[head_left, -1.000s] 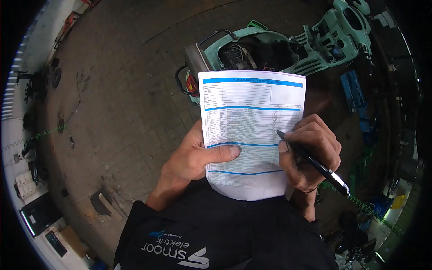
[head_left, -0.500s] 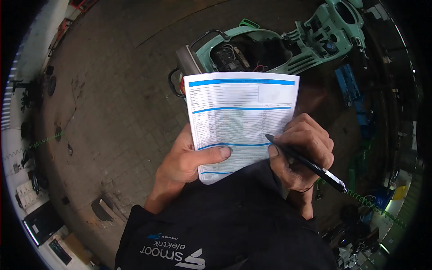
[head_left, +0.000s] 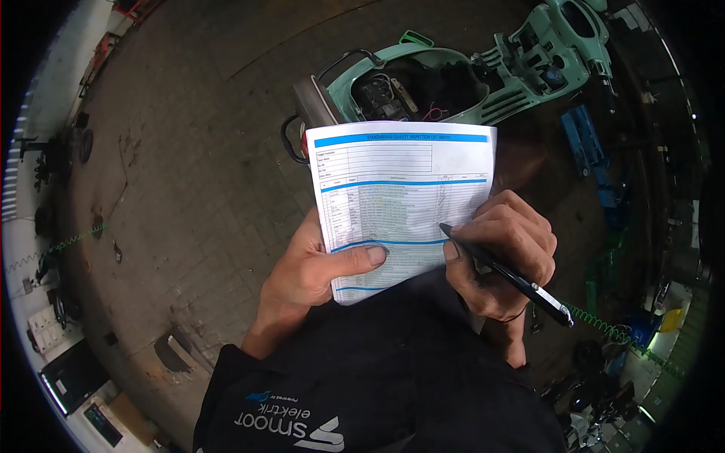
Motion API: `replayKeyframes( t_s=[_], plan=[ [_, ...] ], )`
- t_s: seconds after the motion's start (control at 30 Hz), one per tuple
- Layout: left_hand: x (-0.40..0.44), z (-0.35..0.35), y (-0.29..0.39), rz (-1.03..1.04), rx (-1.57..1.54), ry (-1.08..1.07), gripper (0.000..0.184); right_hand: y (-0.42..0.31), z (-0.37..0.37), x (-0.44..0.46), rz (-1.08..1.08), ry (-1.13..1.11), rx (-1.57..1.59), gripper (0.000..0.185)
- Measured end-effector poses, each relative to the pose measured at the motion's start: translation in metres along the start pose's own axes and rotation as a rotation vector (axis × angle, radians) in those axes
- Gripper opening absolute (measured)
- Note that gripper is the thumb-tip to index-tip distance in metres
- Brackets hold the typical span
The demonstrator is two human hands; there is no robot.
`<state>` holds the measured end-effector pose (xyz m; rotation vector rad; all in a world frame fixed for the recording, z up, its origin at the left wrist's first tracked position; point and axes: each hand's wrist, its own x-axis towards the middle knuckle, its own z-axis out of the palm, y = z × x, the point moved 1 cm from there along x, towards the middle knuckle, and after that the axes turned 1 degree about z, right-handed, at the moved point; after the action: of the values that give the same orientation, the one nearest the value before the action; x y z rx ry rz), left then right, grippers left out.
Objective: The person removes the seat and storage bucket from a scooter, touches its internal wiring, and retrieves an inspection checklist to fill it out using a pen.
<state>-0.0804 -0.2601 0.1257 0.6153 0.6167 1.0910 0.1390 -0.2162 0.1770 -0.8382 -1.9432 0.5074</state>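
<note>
A printed inspection sheet (head_left: 400, 204) with blue bands and table rows is held up in front of my chest. My left hand (head_left: 310, 268) grips its left edge, the thumb lying across the front and the other fingers hidden behind. On the right, my right hand (head_left: 506, 260) pinches a black pen (head_left: 521, 285), whose tip points at the column right of the text rows. Whether the tip touches the paper is too fine to tell. Small marks show in that column above the tip.
Beyond the sheet stands a mint-green scooter (head_left: 483, 83) with its seat area uncovered. A blue metal stand (head_left: 583, 140) is to its right. A green coiled hose (head_left: 604, 332) runs at the lower right, and a dark monitor (head_left: 73, 368) sits at the lower left.
The sheet and both hands have shifted left in view, and the sheet's lower part now curls back more. The pen tip has moved slightly left with my right hand.
</note>
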Motion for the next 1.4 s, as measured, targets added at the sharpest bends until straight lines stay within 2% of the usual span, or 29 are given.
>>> replayKeyframes(
  t_s=[0.13,0.23,0.47,1.07,1.4],
  plan=[
    [0.0009,0.0025,0.0024,0.003,-0.011,-0.005,0.067,0.0023,0.003,-0.0005,0.002,0.045,-0.015,0.024],
    [0.0011,0.0017,0.004,0.011,-0.003,-0.003,0.066,0.0012,0.0014,0.0001,0.037,0.115,0.091,0.02],
    [0.0005,0.0007,0.0023,0.009,-0.004,0.012,0.061,0.001,0.0027,0.0005,0.013,0.027,0.108,0.021],
    [0.0019,0.0066,0.0046,-0.002,-0.026,-0.01,0.059,0.0013,0.0029,-0.0004,0.047,0.056,0.019,0.021],
    [0.0041,0.0072,0.0059,-0.009,-0.04,0.013,0.058,0.003,0.0003,0.0004,0.058,0.083,0.123,0.018]
  ],
)
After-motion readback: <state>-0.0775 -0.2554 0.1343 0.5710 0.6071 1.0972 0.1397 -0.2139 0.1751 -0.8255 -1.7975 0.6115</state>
